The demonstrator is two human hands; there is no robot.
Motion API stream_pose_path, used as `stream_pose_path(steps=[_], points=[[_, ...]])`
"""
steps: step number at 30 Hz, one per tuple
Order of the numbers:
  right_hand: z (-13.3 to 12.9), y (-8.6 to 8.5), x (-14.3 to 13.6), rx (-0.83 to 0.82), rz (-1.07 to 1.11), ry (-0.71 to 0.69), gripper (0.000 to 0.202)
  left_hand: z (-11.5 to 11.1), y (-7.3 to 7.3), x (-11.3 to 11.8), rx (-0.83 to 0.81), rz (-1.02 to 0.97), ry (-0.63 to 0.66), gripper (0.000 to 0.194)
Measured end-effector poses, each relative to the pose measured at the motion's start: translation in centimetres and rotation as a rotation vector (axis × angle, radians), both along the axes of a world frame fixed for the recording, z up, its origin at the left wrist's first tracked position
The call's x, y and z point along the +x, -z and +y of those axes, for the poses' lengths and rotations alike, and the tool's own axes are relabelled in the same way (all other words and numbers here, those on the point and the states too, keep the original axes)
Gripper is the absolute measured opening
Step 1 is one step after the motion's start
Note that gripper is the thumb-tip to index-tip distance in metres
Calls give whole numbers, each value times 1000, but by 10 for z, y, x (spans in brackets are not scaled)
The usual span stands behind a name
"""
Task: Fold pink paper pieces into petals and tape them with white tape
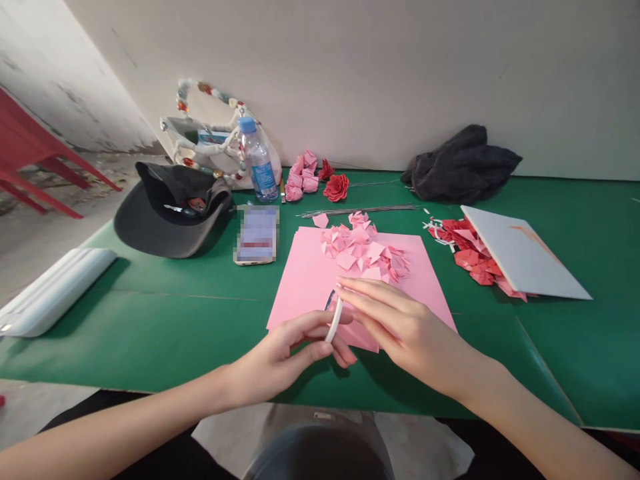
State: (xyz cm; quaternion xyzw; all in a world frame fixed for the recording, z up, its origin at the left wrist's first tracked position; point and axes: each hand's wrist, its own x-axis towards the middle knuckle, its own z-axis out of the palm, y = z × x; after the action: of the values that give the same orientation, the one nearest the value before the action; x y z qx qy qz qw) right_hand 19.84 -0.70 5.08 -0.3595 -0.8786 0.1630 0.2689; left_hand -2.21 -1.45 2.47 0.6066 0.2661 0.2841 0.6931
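A thin white ring-like item (336, 321), seen nearly edge-on, stands between my hands; it may be a roll of tape. My left hand (305, 343) holds its lower part between thumb and fingers. My right hand (400, 320) has its fingers stretched out, with fingertips against the item's upper end. Both hands are over the near part of pink paper sheets (295, 273). Folded pink paper pieces (357, 247) lie in a heap on the sheets, just beyond my right hand.
Green table (180, 333) with a phone (257, 233), black cap (170, 207), bottle (260, 167), beaded bag (205, 143) and white case (55, 290). Paper flowers (336, 188), wires (370, 211), dark cloth (460, 167), red pieces (475, 257) and a white board (525, 253) lie further right.
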Motion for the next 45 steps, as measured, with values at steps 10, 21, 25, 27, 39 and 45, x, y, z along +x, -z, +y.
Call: stream_pose_path(steps=[10, 21, 25, 27, 39, 45], points=[[-7, -5, -2, 72, -96, -101, 49, 6, -4, 0, -91, -77, -17, 26], [-3, -5, -2, -8, -35, -16, 40, 16, -7, -4, -660, -443, 139, 64], [-5, -4, -4, 29, -31, -17, 46, 18, -9, -6, -806, -543, 138, 71], [-6, -2, -5, 49, -28, -25, 44, 18, -9, -7, -838, -561, 137, 71], [-9, -2, -9, 101, 54, -98, 23, 10, -8, -6, -827, -484, 282, 68], [-9, -7, -9, 217, -6, -165, 17, 11, -9, -9, -848, -444, 372, 73]])
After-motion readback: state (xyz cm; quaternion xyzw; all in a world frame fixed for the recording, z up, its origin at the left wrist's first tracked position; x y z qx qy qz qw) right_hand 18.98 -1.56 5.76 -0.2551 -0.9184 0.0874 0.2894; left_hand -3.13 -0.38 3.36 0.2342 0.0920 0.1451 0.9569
